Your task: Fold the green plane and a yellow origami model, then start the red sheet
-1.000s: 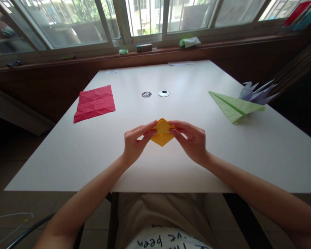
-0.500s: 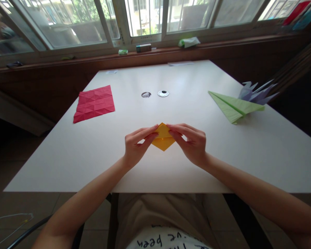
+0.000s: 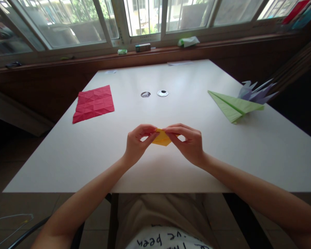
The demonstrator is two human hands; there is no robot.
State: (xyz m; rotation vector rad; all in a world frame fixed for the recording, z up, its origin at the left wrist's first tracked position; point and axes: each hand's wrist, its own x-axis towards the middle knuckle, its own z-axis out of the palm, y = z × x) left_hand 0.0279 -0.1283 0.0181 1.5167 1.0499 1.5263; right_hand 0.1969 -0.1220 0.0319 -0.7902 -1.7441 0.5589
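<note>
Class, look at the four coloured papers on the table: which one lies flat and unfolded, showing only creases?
The red sheet, far left on the table. The green piece, purple piece and hand-held yellow piece are all folded.

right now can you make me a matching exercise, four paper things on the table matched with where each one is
Things:
1. yellow paper
2. red creased sheet
3. green folded plane
4. purple folded piece

Places:
A. flat on the table's left side
B. far right edge, behind the green one
C. pinched between the left hand and right hand
D. right side, pointing toward the table's middle

Pairs: 1-C, 2-A, 3-D, 4-B
</note>
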